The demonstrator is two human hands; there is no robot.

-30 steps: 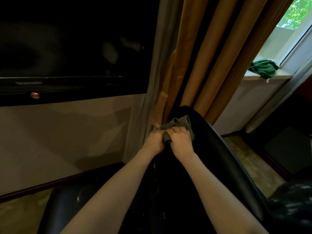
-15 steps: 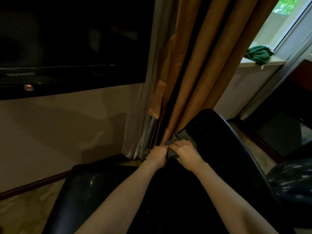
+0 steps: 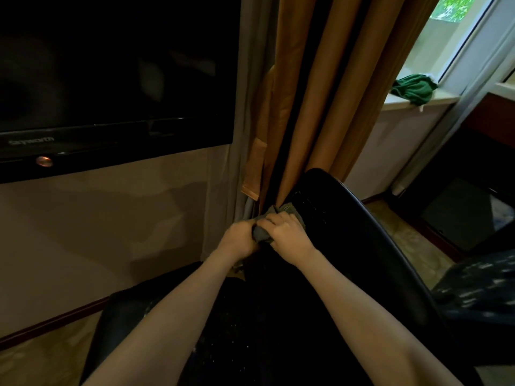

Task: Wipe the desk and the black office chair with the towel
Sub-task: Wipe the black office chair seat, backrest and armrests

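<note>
Head view — towel [image 3: 260,234], judged soft and light, clutched by left hand [image 3: 239,238] and right hand [image 3: 288,232], pressed on chair [image 3: 348,235] at 12 o'clock; best held bunched.

- The left forearm [image 3: 181,302] and right forearm [image 3: 376,302] are bare along all the length that shows, up to the picture's lower edge.
- The left hand [image 3: 239,238] and right hand [image 3: 287,232] are bare as well.
- In this dim light, a ring or band on either hand would be too dark to make out.
</note>
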